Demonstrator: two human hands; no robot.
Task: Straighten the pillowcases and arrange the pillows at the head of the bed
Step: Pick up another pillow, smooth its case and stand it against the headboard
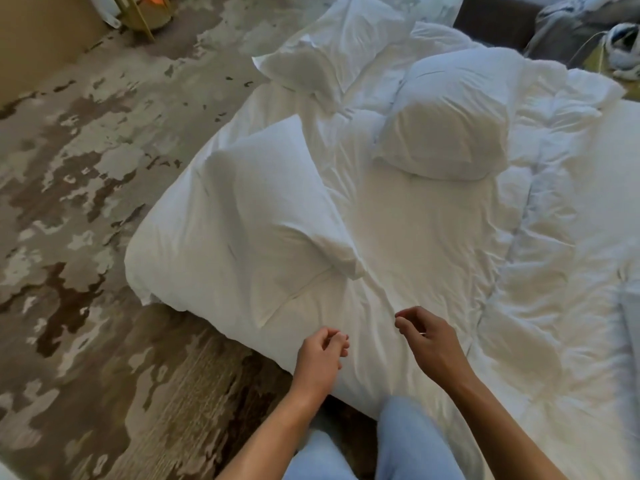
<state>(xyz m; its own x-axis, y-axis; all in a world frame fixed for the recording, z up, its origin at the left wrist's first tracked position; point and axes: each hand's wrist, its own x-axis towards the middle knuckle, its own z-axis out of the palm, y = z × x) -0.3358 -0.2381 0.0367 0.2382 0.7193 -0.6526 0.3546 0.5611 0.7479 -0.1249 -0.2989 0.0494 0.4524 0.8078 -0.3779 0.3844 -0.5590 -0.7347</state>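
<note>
Pillow (256, 216) beyond left grip (320, 355), right grip (427, 337) empty beside it

- The bed (415, 237) carries a rumpled white sheet across its whole top.
- The near pillow (256, 209) lies at the bed's left corner, its case loose and creased at the near end.
- The middle pillow (446, 123) lies near the centre, well apart from it.
- The far pillow (325, 53) lies at the far left edge.
- A bunched duvet (561, 237) runs along the right side.
</note>
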